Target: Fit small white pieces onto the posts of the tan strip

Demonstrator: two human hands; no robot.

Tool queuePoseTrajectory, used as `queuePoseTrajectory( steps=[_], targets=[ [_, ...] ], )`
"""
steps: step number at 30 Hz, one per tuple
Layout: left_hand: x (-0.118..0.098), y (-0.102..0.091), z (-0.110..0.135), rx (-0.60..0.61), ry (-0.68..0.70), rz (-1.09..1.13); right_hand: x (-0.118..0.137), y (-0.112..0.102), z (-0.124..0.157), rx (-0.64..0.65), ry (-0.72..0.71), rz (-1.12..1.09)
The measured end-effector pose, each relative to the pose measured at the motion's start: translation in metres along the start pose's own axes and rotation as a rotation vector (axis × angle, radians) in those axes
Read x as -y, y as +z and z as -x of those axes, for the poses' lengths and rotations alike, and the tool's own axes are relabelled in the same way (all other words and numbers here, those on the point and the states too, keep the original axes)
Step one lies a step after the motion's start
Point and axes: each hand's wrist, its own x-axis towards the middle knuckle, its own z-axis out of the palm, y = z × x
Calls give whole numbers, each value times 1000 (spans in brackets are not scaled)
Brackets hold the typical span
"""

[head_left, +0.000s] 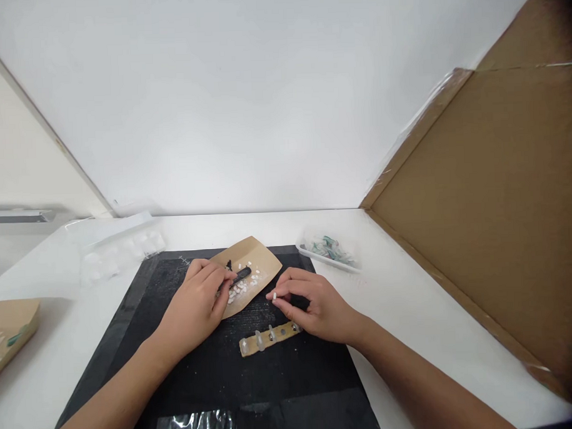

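My left hand [199, 296] is over the near left part of a brown paper tray [264, 256], its fingers closed on a short black stick [242, 273]. The stick's near end is hidden by the fingers. Many small white pellets [237, 290] lie in the tray around it. To the right, my right hand [312, 301] pinches one small white pellet [274, 296] between thumb and fingertips, above the black mat. Below that hand lies a tan strip [283, 332] bearing several small clear plastic pieces; the hand partly covers its right end.
A black mat [217, 379] covers the white table. At the back right stands a clear container [331, 250] of green and clear pieces. Clear plastic packaging [122, 248] lies back left; another brown tray [13, 333] sits far left. A cardboard panel [492, 220] borders the right.
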Motion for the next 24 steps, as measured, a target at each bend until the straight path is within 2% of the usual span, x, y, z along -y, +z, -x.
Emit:
queuePoseTrajectory(
  steps=[6,11,16,24],
  targets=[
    [-22,-7,2,26,157,134,-6,-3,14,34,60,-55],
    [-40,-5,8,159,228,192,-5,-2,22,103,41,-55],
    [-40,2,12,224,243,125,0,-1,23,134,13,-23],
    [-39,2,11,225,274,66,1,-2,25,180,26,18]
  ],
)
